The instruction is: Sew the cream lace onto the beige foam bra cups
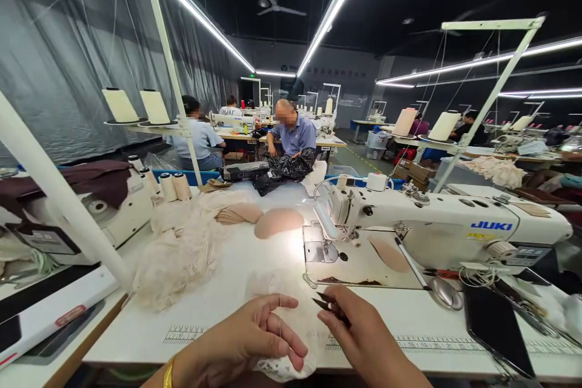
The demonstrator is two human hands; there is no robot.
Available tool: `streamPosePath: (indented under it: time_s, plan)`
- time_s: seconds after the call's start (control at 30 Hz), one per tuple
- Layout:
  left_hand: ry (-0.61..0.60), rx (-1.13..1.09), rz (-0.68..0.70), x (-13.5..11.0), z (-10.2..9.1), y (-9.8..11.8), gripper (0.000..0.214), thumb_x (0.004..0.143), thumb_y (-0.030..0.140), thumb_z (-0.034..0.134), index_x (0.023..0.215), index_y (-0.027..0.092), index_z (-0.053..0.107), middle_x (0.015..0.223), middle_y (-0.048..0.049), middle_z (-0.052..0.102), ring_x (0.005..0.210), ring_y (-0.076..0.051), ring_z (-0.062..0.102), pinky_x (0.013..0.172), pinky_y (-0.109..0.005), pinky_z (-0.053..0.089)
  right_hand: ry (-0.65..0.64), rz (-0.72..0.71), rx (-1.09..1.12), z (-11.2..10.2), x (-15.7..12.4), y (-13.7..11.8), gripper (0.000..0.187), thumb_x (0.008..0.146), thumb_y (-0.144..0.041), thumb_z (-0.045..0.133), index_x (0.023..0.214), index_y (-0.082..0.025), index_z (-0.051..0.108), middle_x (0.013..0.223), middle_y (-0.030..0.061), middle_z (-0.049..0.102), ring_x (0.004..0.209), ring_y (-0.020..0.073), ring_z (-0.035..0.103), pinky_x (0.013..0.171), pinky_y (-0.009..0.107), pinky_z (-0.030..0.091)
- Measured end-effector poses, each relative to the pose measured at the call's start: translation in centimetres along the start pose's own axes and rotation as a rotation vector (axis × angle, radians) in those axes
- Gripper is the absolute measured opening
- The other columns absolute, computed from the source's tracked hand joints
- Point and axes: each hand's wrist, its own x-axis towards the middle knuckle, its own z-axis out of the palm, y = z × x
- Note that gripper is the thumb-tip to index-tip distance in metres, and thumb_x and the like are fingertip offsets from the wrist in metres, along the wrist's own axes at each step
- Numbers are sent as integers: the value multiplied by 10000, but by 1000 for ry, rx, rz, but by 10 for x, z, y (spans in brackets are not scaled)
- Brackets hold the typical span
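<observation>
My right hand (357, 324) is closed around a small pair of dark thread snips (324, 301), whose tips point left toward my other hand. My left hand (261, 330) is half curled with its fingers apart, and a fine thread runs across the fingers. Beneath both hands lies sheer white lace fabric (291, 371) at the table's front edge; the left hand hides part of it. Just beyond the right hand stands a white sewing machine (436, 224), its needle area behind and above the snips.
A heap of cream lace (182, 254) covers the left of the table (254, 260). Beige cup pads (278, 223) lie behind. To the right are a black phone (498, 327) and a round metal dish (445, 294). A person (293, 130) works opposite, beside black plastic bags (286, 171).
</observation>
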Motion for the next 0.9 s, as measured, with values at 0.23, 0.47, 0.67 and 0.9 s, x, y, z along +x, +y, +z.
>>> streamPosePath:
  time_s: [0.23,0.47,0.67,0.9]
  plan:
    - [35,-102,43,-21,3,-21,1288,731,219,942,1653,94,51,959,-135,844,872,-235,787,904,-358,463,-34,-290,-239,27,23,-15,172,1053,-222,570,885,-230,606,761,-9,626,620,165,563,578,289,335]
    - [-18,-100,74,-17,-2,-23,1294,719,234,954,1654,113,67,918,-118,839,822,-235,790,787,-323,474,57,-415,-327,43,36,-23,196,1031,-152,581,855,-228,618,709,-17,612,612,153,542,596,301,307]
    - [19,24,54,-17,-10,-16,1290,763,284,931,1685,154,38,1044,-149,828,950,-256,784,756,-295,437,56,-271,-199,36,41,-25,286,1107,-240,476,846,-221,590,704,-21,587,577,144,490,574,293,285]
    - [50,185,107,-19,-7,2,1259,720,121,798,1710,283,37,1193,-103,782,1022,-226,727,732,-270,441,-255,-70,36,-8,26,-35,259,1088,-371,533,888,-215,583,757,-19,610,664,150,524,607,269,320]
